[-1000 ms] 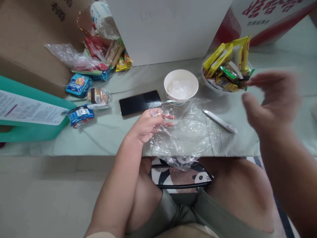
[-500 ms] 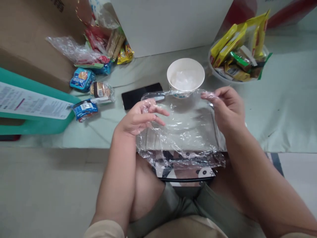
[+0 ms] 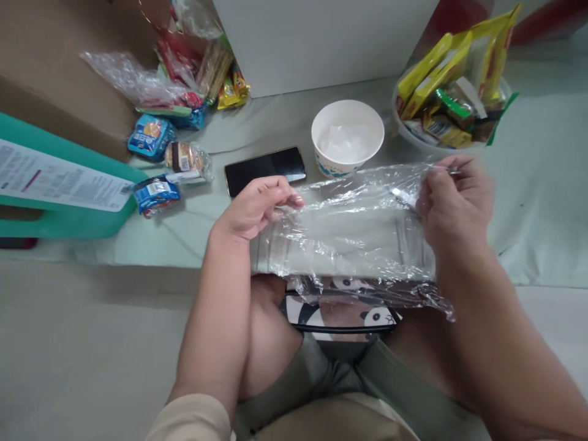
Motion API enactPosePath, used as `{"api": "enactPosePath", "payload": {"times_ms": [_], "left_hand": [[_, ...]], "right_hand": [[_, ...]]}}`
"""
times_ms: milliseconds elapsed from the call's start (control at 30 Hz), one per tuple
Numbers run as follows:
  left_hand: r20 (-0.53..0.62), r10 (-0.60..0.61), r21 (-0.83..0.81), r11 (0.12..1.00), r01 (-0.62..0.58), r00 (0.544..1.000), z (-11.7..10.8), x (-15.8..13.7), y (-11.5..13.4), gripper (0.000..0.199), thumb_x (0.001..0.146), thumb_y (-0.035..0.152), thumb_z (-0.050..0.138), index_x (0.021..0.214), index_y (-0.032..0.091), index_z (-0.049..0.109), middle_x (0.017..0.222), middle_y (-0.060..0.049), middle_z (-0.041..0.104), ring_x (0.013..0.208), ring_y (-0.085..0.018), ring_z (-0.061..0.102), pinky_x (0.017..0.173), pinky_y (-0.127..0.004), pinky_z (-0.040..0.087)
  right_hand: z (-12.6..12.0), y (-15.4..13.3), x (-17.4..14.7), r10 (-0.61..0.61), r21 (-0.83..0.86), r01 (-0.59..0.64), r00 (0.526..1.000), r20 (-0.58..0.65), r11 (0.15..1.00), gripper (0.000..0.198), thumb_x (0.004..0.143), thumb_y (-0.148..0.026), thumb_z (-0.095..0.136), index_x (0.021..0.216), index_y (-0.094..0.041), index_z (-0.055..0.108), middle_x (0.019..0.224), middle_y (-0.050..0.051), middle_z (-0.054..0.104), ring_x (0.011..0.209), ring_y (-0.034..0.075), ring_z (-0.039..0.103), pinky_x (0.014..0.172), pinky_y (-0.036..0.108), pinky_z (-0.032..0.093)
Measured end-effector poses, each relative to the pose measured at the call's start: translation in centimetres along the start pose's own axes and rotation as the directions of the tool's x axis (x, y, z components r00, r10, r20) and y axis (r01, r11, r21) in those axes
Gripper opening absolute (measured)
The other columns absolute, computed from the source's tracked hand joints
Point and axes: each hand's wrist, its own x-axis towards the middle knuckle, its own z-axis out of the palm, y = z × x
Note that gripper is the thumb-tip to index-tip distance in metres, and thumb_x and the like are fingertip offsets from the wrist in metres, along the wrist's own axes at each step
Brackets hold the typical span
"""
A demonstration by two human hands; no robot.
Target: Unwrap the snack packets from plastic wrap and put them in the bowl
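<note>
A thin clear plastic bag [image 3: 353, 233] is stretched between my two hands above the front edge of the covered table. My left hand [image 3: 264, 205] pinches its left upper part, fingers curled together. At the other side my right hand [image 3: 457, 199] is closed on the bag's upper right corner. Just beyond the film stands a white paper bowl [image 3: 346, 131] with a blue-green pattern and a crumpled clear or white piece of plastic inside. A black phone [image 3: 265, 170] lies flat behind my left hand.
A clear bowl [image 3: 441, 144] of yellow snack packets sits at back right. Wrapped snacks [image 3: 151, 136] lie at left beside a teal container [image 3: 68, 214] and a cardboard box [image 3: 55, 79]. A white panel [image 3: 321, 43] stands behind. A panda-print item [image 3: 340, 312] is between my legs.
My right hand has moved right, pulling the plastic bag wider and tauter. My left hand's fingers, spread before, have closed on the film. The view has shifted slightly.
</note>
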Motion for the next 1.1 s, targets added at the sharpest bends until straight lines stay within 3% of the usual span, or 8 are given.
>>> {"api": "enactPosePath", "payload": {"times_ms": [100, 300, 400, 533, 767, 900, 967, 1100], "left_hand": [[-0.14, 0.111, -0.03, 0.993, -0.116, 0.984, 0.4, 0.3, 0.0, 0.032, 0.081, 0.028, 0.075, 0.062, 0.019, 0.051, 0.061, 0.002, 0.058, 0.056, -0.007, 0.056, 0.049, -0.017, 0.038], [-0.298, 0.175, 0.1, 0.983, -0.152, 0.938, 0.8, 0.6, -0.2, 0.038, 0.087, 0.041, 0.078, 0.068, 0.021, 0.05, 0.056, 0.005, 0.052, 0.042, -0.004, 0.033, 0.039, -0.02, 0.021], [-0.259, 0.186, 0.168, 0.975, -0.145, 0.948, 0.6, 0.5, -0.4, 0.04, 0.083, 0.052, 0.081, 0.073, 0.023, 0.056, 0.054, 0.005, 0.053, 0.041, -0.005, 0.029, 0.039, -0.022, 0.018], [-0.077, 0.044, 0.202, 0.979, -0.028, 0.996, 0.1, 0.2, -0.4, 0.048, 0.068, 0.061, 0.088, 0.078, 0.02, 0.065, 0.062, -0.002, 0.066, 0.042, -0.003, 0.028, 0.042, -0.023, 0.014], [0.017, -0.074, 0.383, 0.922, 0.062, 0.997, -0.1, 0.1, -0.5, 0.032, 0.055, 0.031, 0.093, 0.067, 0.016, 0.068, 0.051, 0.007, 0.048, 0.048, -0.004, 0.034, 0.047, -0.02, 0.021], [0.092, -0.111, 0.43, 0.901, 0.062, 0.99, -0.1, 0.2, -0.5, 0.024, 0.059, 0.025, 0.088, 0.07, 0.016, 0.07, 0.056, 0.004, 0.055, 0.051, -0.005, 0.041, 0.048, -0.019, 0.028], [0.078, -0.041, 0.399, 0.917, 0.007, 0.996, -0.1, 0.3, -0.5, 0.02, 0.061, 0.023, 0.086, 0.068, 0.016, 0.069, 0.058, 0.004, 0.057, 0.053, -0.005, 0.043, 0.049, -0.018, 0.031], [-0.098, 0.048, 0.198, 0.98, -0.028, 0.994, 0.1, 0.7, -0.8, 0.014, 0.07, 0.02, 0.077, 0.069, 0.017, 0.064, 0.068, 0.002, 0.062, 0.06, -0.007, 0.056, 0.057, -0.019, 0.045]], "right_hand": [[-0.1, -0.2, -0.1, -0.001, -0.042, 0.0, 1.0, -0.015, 0.999, 0.02, 0.071, -0.022, 0.072, 0.081, -0.024, 0.054, 0.048, -0.011, 0.045, 0.037, 0.006, 0.031, 0.034, 0.023, 0.017], [-0.2, -0.2, 0.2, -0.02, -0.059, 0.018, 0.999, -0.037, 0.998, 0.018, 0.069, -0.025, 0.071, 0.078, -0.023, 0.056, 0.051, -0.009, 0.045, 0.037, 0.005, 0.031, 0.035, 0.024, 0.015], [-0.4, 0.2, 0.4, -0.044, -0.061, 0.041, 0.998, -0.05, 0.997, 0.018, 0.07, -0.025, 0.071, 0.079, -0.023, 0.055, 0.052, -0.009, 0.045, 0.038, 0.004, 0.031, 0.035, 0.024, 0.015], [-0.6, 0.7, 0.8, -0.084, -0.032, 0.082, 0.993, -0.087, 0.996, 0.015, 0.069, -0.022, 0.067, 0.078, -0.024, 0.055, 0.05, -0.009, 0.045, 0.035, 0.006, 0.029, 0.033, 0.025, 0.014], [-1.0, 1.1, 1.3, -0.116, 0.023, 0.124, 0.971, -0.211, 0.992, 0.018, 0.07, -0.026, 0.066, 0.08, -0.024, 0.051, 0.048, -0.013, 0.042, 0.035, 0.006, 0.027, 0.032, 0.021, 0.014], [-1.3, 1.5, 1.8, -0.126, 0.043, 0.144, 0.95, -0.285, 0.989, 0.019, 0.07, -0.028, 0.067, 0.081, -0.024, 0.052, 0.048, -0.013, 0.044, 0.035, 0.006, 0.027, 0.031, 0.02, 0.016], [-1.4, 1.7, 1.9, -0.137, 0.043, 0.158, 0.941, -0.309, 0.986, 0.018, 0.069, -0.028, 0.066, 0.08, -0.024, 0.052, 0.048, -0.012, 0.044, 0.035, 0.006, 0.027, 0.031, 0.02, 0.017], [-1.3, 1.8, 1.8, -0.128, 0.043, 0.146, 0.947, -0.293, 0.988, 0.018, 0.069, -0.026, 0.065, 0.081, -0.023, 0.052, 0.049, -0.012, 0.044, 0.035, 0.006, 0.027, 0.031, 0.02, 0.014]]}}
